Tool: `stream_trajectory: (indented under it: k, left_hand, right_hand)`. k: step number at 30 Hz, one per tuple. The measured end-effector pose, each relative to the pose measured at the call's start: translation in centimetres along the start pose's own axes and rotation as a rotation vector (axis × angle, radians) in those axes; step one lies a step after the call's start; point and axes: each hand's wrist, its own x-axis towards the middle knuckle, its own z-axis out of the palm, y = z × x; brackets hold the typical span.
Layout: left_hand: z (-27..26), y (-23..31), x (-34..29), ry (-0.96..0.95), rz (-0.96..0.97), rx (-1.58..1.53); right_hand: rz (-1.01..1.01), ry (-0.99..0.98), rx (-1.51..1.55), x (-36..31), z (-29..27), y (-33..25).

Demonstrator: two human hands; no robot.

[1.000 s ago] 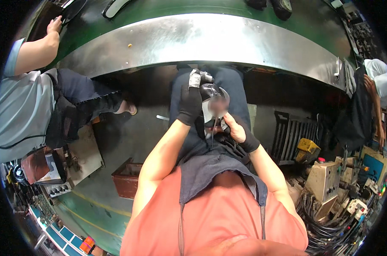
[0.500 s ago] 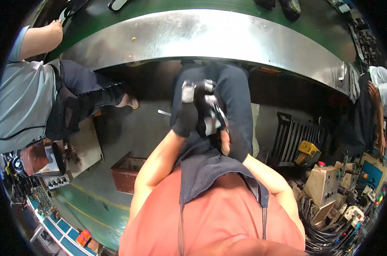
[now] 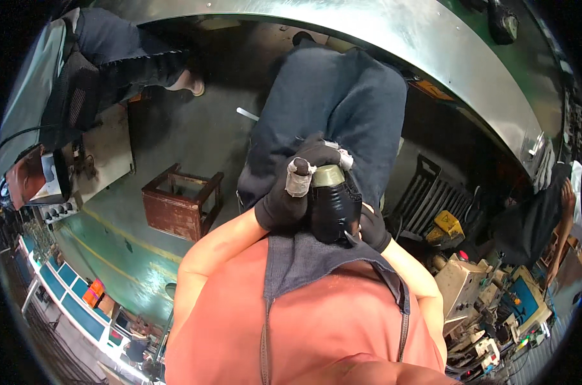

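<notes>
A black leather shoe [image 3: 337, 210] rests in my lap, with a pale yellowish shoe last [image 3: 329, 176] showing in its opening. My left hand [image 3: 302, 181], in a dark glove with white tape round some fingers, is closed round the shoe's far and left side. At the shoe's near right side is my right hand [image 3: 372, 226], also dark-gloved, its fingers bent. A small pointed metal tool [image 3: 351, 237] shows its tip beside those fingers, close to the leather. Its handle is hidden.
A metal-edged conveyor bench [image 3: 425, 38] curves across ahead, beyond my knees. A brown wooden stool [image 3: 175, 208] stands on the left floor. To the right are a dark slatted crate [image 3: 425, 196], a yellow block [image 3: 446, 224] and a machine box [image 3: 461, 282]. Co-workers sit on both sides.
My view has tilted down and turned. The shoe and both hands have come nearer my body, and the shoe, blurred before, now shows clearly with its last exposed.
</notes>
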Motion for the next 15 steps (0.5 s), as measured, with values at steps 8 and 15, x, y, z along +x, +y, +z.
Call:
stream_trajectory:
  k: [8,15]
  left_hand:
    - [0.4,-0.1,0.4,-0.016,0.022,-0.074]
    - [0.3,0.4,0.5,-0.057,0.053,0.082]
  right_hand:
    - [-0.024,-0.003,-0.099,-0.7,-0.4,-0.1]
    - [-0.081,-0.039,-0.167,-1.2,-1.2,-0.4]
